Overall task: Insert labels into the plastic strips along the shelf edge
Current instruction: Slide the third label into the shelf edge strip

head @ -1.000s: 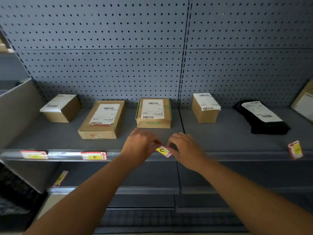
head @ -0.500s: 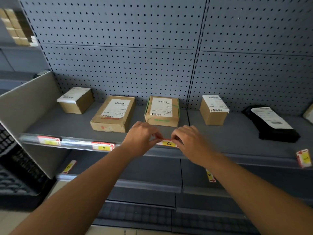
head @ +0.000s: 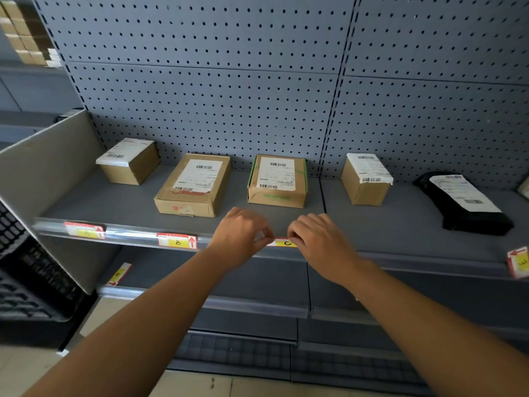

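A red, white and yellow label marked C [head: 283,242] lies level along the front edge of the grey shelf [head: 400,222]. My left hand [head: 240,237] pinches its left end and my right hand [head: 317,242] pinches its right end, both at the clear plastic strip [head: 131,234]. Two more labels sit in the strip to the left: one marked B [head: 177,241] and a blurred one [head: 84,230] further left. My fingers hide the C label's ends.
Several cardboard parcels [head: 193,184] and a black bag [head: 463,203] stand on the shelf behind the strip. A loose label [head: 518,262] sticks up at the right edge. Another label [head: 119,274] lies on the lower shelf. A dark crate [head: 25,282] sits at the left.
The C label was tilted between my hands in front of the shelf; it now lies level along the shelf edge, still pinched at both ends. The view has shifted right and closer.
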